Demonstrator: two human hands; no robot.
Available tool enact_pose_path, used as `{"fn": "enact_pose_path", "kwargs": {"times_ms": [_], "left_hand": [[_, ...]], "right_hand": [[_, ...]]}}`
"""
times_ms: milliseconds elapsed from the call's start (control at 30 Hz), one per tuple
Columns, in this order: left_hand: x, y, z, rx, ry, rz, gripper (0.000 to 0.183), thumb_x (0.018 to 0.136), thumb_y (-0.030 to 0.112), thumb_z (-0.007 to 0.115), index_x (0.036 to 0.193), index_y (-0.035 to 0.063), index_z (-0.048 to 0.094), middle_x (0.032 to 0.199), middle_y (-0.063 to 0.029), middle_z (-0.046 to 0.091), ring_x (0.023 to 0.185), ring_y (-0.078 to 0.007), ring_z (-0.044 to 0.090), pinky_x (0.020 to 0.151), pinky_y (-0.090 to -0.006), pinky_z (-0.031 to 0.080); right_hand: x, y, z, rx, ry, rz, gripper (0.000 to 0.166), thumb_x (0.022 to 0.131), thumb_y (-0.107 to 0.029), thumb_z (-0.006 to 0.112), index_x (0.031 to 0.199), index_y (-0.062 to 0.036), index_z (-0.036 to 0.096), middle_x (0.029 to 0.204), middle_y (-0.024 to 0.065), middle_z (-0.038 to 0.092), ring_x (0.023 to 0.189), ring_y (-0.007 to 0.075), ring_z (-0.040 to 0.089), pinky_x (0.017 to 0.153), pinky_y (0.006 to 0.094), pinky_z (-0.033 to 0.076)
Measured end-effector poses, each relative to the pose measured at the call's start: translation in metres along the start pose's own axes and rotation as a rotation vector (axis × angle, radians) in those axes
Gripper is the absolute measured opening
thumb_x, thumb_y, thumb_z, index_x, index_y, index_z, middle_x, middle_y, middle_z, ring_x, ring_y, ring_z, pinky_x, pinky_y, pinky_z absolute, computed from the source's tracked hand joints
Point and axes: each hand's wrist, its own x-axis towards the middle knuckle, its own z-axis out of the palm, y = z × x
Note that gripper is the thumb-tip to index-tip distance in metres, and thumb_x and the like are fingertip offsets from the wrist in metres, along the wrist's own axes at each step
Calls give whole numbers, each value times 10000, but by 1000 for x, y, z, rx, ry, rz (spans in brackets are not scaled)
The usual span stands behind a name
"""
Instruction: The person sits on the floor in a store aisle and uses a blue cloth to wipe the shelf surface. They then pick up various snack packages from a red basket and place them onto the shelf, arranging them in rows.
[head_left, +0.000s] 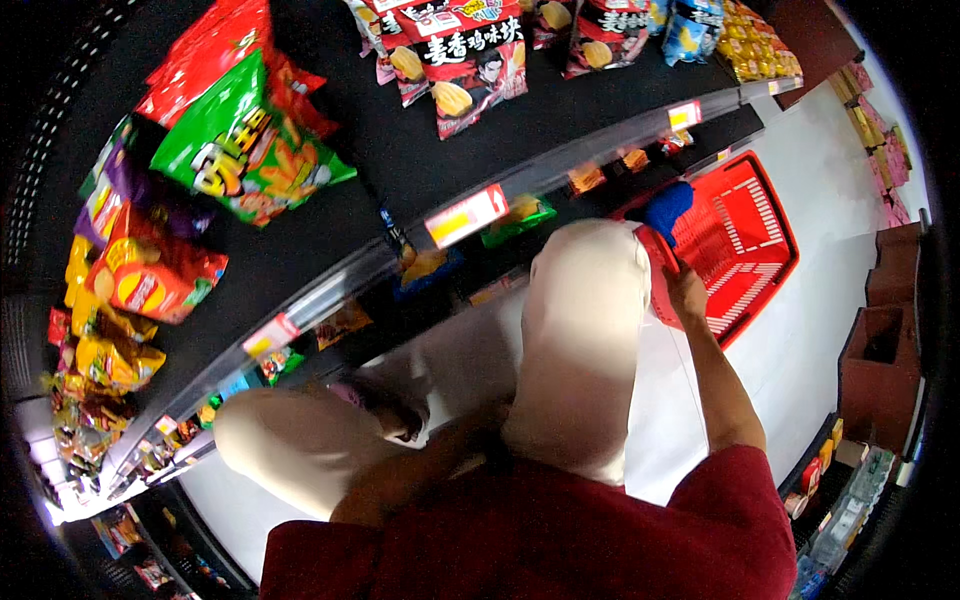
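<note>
My right hand (686, 291) grips the near edge of a red plastic shopping basket (772, 225); whether it has the rim or a folded handle is hard to tell. A blue cloth-like item (671, 211) lies at the basket's near left side, by my knee. My left forearm (420, 472) crosses low between my bent legs. The left hand (491, 424) is in deep shade there, and its fingers cannot be made out. Before me, a black shelf (405, 180) bears a green snack bag (251, 154) and a red chip bag (154, 262).
Red-and-black snack bags (476, 67) stand at the shelf's back. Price tags (466, 216) line its front edge, above a lower shelf with more packets (521, 219). Brown boxes (881, 352) stand across the pale floor (810, 187). My knees (585, 300) are close to the shelf.
</note>
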Motion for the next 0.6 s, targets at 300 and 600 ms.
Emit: {"fn": "enact_pose_path", "kwargs": {"times_ms": [300,600], "left_hand": [[11,18,-7,-155,1,-24,234,990,238,543,1002,35,658,847,-80,666,730,-166,642,651,-334,537],[30,61,25,-290,97,-84,229,992,224,537,1000,28,656,849,-83,665,737,-166,637,659,-335,533]], "right_hand": [[-10,11,-3,321,-91,226,370,942,-393,527,1126,-94,644,979,248,669,904,454,641,721,522,485],[-3,19,14,168,-68,118,385,954,-404,494,1125,-92,644,956,248,672,903,454,645,727,521,490]]}}
